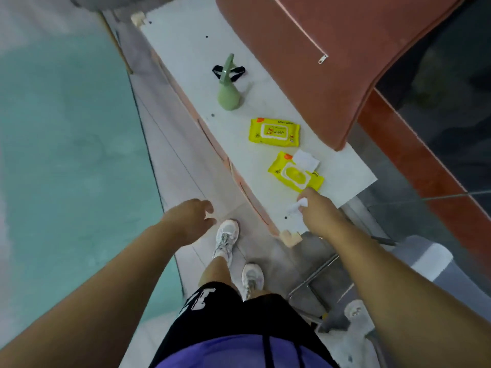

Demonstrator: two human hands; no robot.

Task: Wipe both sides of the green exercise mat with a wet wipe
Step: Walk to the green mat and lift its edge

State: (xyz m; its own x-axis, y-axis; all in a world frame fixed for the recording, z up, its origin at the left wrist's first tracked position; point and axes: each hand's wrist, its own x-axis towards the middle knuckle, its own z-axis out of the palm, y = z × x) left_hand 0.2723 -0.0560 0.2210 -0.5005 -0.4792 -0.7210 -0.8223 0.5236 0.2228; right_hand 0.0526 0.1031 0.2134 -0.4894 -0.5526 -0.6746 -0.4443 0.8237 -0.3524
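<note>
Now the right hand (316,211) pinches a crumpled wet wipe (299,204); left hand (191,216) hangs relaxed, empty.

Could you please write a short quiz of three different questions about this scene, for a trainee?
1. True or false: the right hand holds a crumpled white wet wipe.
2. Which yellow plastic wipes pack has its lid open: A, the near pack, or B, the far pack?
3. Fill in: the pale green plastic spray bottle stands on the white ____.

Key: 1 true. 2 A; a white wipe sheet sticks out of it. 3 table. The left hand holds nothing, and the green exercise mat lies on the floor to the left.
</note>
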